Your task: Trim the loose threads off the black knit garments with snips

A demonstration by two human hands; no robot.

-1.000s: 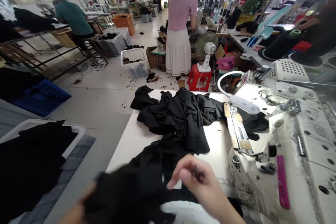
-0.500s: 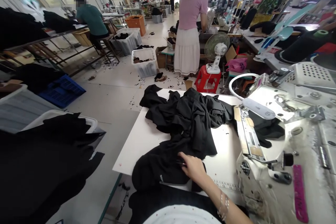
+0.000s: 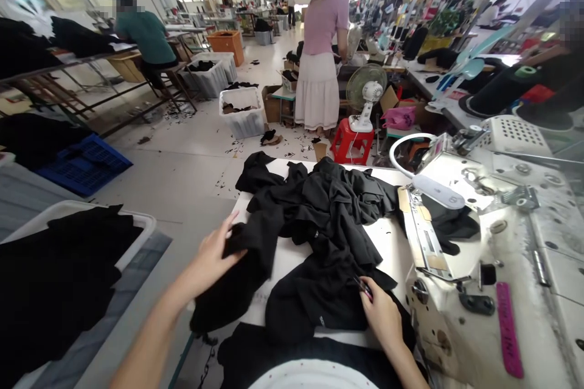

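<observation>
My left hand (image 3: 216,255) grips a black fabric piece (image 3: 250,255) and holds it up at the left edge of the white tabletop (image 3: 289,255); the piece hangs down past that edge. In my right hand (image 3: 383,313) is a small pair of thread snips (image 3: 365,287), its dark tips pointing up and left. That hand rests on another black garment piece (image 3: 310,298) with small white lettering near its lower edge. Behind both hands lies a crumpled heap of black garments (image 3: 328,200), reaching right to the sewing machine (image 3: 515,237).
A lamp (image 3: 438,191) arches over the machine. To the left stands a grey bin (image 3: 150,225) heaped with black cloth, beyond it a blue crate (image 3: 86,164). Ahead are a fan (image 3: 365,97) on a red stool (image 3: 351,143) and a person in a pink top (image 3: 325,27).
My left hand has come into view and lifted a black piece leftward from the others. My right hand, with the snips, has shifted right. The camera view has turned slightly right.
</observation>
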